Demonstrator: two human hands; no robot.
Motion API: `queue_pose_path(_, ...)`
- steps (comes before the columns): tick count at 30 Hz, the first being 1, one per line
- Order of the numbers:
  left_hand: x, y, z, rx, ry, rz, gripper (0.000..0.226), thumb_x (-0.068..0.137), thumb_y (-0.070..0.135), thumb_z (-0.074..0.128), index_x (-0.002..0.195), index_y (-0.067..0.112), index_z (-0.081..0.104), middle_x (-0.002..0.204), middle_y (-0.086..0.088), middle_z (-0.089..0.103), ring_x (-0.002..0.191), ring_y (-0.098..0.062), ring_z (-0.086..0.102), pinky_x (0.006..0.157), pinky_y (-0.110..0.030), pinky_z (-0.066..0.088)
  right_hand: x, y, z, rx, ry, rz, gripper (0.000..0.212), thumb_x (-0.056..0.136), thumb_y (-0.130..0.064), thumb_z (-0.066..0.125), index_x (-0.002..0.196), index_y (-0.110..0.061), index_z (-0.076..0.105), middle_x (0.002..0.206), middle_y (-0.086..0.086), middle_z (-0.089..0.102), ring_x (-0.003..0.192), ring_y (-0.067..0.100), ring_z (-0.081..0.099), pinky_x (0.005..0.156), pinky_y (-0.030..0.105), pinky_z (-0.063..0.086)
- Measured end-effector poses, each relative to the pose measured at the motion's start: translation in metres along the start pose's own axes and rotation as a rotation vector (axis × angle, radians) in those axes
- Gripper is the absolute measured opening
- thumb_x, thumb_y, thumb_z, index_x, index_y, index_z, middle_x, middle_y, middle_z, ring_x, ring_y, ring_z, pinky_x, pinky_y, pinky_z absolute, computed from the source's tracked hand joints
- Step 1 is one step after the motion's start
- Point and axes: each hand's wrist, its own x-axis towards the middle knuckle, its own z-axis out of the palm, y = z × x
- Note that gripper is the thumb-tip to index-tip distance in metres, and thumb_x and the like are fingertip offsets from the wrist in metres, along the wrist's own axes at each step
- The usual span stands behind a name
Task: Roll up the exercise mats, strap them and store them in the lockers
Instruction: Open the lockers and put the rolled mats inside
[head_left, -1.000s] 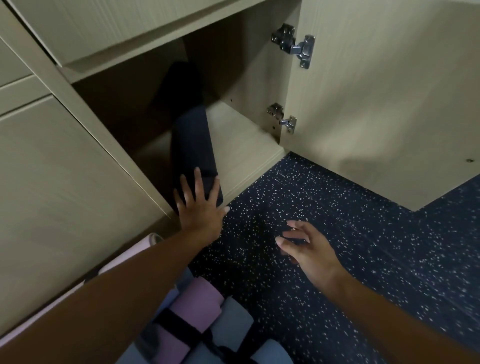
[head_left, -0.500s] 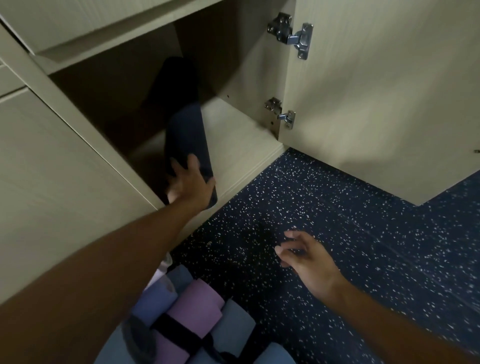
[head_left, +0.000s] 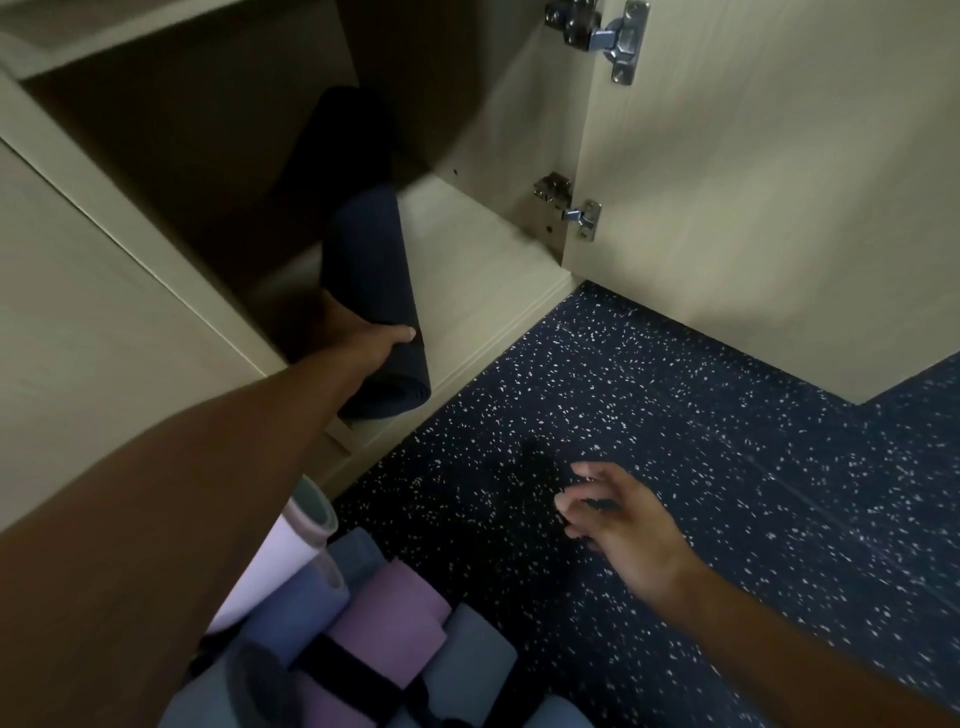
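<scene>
Left hand (head_left: 363, 348) grips the near end of the dark navy rolled exercise mat (head_left: 371, 291), which lies inside the open beige wooden locker (head_left: 488, 270). Right hand (head_left: 618, 514) hovers over the speckled floor (head_left: 727, 467), fingers loosely spread, holding nothing.

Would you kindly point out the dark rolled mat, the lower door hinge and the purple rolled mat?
dark rolled mat (head_left: 371, 270), head view, on its upper side.
lower door hinge (head_left: 582, 218), head view, on its metal arm.
purple rolled mat (head_left: 395, 618), head view, on its top.

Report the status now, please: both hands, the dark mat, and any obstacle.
Left hand gripping dark rolled mat, near end at locker front edge. Right hand empty, open above floor. Locker door open; no obstacle seen.
</scene>
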Motion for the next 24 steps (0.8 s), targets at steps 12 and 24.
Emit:
queue_pose_path(12, -0.036, 0.001, -0.004, -0.206, 0.055, 0.089, 0.107, 0.071, 0.026, 0.093, 0.156, 0.021, 0.028, 0.156, -0.009, 0.044, 0.140, -0.035, 0.047, 0.113, -0.053, 0.043, -0.008, 0.000, -0.023, 0.029, 0.024, 0.014, 0.033, 0.092, -0.026, 0.074, 0.120, -0.033, 0.059, 0.113, -0.003, 0.070, 0.093, 0.016, 0.073, 0.096, 0.034, 0.054)
queue_pose_path(24, -0.050, 0.007, -0.012, -0.330, 0.191, 0.283, 0.101, 0.089, 0.012, 0.078, 0.159, 0.040, 0.012, 0.159, -0.015, 0.038, 0.139, -0.035, 0.047, 0.106, -0.041, 0.044, -0.010, 0.003, -0.035, -0.001, 0.027, -0.003, 0.032, 0.092, -0.030, 0.074, 0.117, -0.039, 0.057, 0.116, -0.008, 0.068, 0.103, 0.017, 0.070, 0.099, 0.039, 0.055)
